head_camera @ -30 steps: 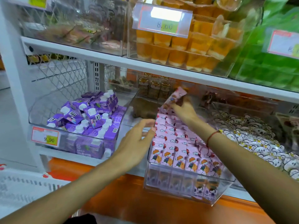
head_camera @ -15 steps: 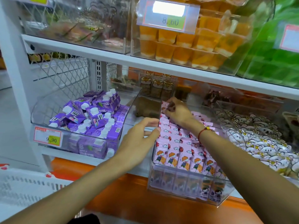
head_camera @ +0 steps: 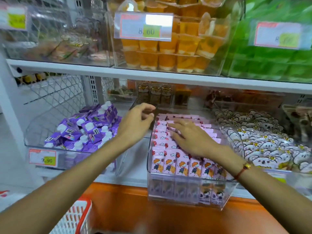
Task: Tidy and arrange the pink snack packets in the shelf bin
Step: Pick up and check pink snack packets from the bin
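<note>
Pink snack packets (head_camera: 170, 163) printed with a cartoon child stand in rows inside a clear plastic shelf bin (head_camera: 189, 180) at the middle of the lower shelf. My right hand (head_camera: 189, 138) lies flat on top of the packet rows, fingers straight and spread, pointing left. My left hand (head_camera: 136, 123) hovers at the bin's left rear corner with fingers loosely curled, holding nothing. Part of the middle rows is hidden under my right hand.
A clear bin of purple drink cartons (head_camera: 87, 129) stands to the left with a 9.90 price tag (head_camera: 42, 157). White flower-print packets (head_camera: 263, 142) fill the bin to the right. Orange jelly cups (head_camera: 168, 53) sit above. A red-and-white basket (head_camera: 74, 218) is below left.
My right hand put the pink packet down at the back of the bin, then moved forward to lie flat on the rows. My left hand rose towards the bin's rear left corner.
</note>
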Available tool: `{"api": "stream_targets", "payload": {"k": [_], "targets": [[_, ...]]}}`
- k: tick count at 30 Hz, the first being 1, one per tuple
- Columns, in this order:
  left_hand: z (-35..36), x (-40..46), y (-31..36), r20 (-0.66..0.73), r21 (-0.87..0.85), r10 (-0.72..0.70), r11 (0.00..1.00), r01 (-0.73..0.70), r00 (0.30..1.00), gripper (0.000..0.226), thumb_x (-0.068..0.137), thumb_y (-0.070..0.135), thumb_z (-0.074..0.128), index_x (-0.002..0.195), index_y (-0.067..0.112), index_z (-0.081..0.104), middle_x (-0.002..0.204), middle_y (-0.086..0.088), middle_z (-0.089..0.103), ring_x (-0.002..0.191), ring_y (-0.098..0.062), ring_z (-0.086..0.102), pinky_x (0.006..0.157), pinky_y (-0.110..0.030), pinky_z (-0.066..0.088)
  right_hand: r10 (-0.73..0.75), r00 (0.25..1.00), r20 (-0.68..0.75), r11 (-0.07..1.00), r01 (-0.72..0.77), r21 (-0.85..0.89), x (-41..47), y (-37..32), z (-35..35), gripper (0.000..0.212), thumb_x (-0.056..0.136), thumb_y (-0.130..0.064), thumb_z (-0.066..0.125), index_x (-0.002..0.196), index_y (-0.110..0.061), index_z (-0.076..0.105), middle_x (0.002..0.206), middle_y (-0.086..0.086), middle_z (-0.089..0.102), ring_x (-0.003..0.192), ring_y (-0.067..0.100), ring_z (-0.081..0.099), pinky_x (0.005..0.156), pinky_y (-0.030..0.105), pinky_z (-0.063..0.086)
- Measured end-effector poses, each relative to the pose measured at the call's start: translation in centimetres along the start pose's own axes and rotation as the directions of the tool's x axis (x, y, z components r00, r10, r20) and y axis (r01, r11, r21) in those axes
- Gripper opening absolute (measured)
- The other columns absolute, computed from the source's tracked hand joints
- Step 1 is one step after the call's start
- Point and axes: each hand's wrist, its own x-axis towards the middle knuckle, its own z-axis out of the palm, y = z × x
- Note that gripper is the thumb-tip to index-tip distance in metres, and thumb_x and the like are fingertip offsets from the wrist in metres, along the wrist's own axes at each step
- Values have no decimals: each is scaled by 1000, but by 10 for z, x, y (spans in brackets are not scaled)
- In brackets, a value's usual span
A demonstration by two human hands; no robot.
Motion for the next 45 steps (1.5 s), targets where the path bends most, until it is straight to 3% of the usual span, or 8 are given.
{"api": "stream_targets", "payload": {"k": [5,10,16,22,26,33,39,45], "targets": [[22,58,7,232,437,38,889,-139,972,25,94,26,55,115,30,66,121,2,67,108,-20,62,87,-31,48,-35,995,-89,998,31,-46,-19,-5,14,44,102,-37,31,141,-21,44,142,1,48,130,20,39,109,35,29],[39,85,3,489,658,-161,714,-241,857,29,90,29,59,117,24,66,119,-2,65,105,-22,59,88,-32,48,-54,984,-171,998,51,-27,-20,-3,16,42,101,-37,31,136,-24,49,136,-3,51,125,16,42,108,31,28],[48,87,2,337,673,-53,712,-201,940,15,91,29,60,103,22,65,112,-5,60,105,-24,55,85,-34,48,-58,987,-151,998,56,-17,-17,0,16,43,101,-37,31,138,-24,46,137,-4,50,127,14,39,108,29,26],[43,85,-6,88,108,-97,990,87,991,13,96,23,56,95,12,63,112,-12,66,104,-27,60,92,-39,49,11,1000,1,985,-11,173,-9,2,7,43,101,-40,38,139,-22,47,141,-1,47,133,16,33,108,29,25],[41,70,2,-122,-330,-168,936,120,978,12,95,16,56,102,7,60,109,-12,66,106,-27,61,92,-38,50,29,999,38,979,-36,201,-5,2,2,42,100,-41,40,136,-21,49,139,2,49,132,19,33,106,34,30],[17,20,27,-474,-625,-350,780,-29,808,11,96,16,55,105,9,55,98,-6,63,88,-13,58,74,-19,48,35,998,54,984,-44,170,-7,-3,-16,40,99,-36,44,135,-20,51,137,7,52,126,23,43,98,35,40],[2,-40,41,-423,-683,-260,721,-117,868,1,94,18,59,92,18,58,94,-3,66,85,-10,62,85,-32,54,98,981,-168,747,39,663,-36,-27,-36,29,98,-42,42,123,-34,54,117,-25,55,102,-21,48,77,-3,36],[11,-65,39,-241,-711,-185,701,-44,953,11,90,21,62,101,17,64,92,5,72,88,-5,69,76,-22,57,45,997,-66,608,25,793,-55,-52,-27,27,95,-30,54,121,-24,57,103,-4,66,90,6,63,82,22,51]]}}
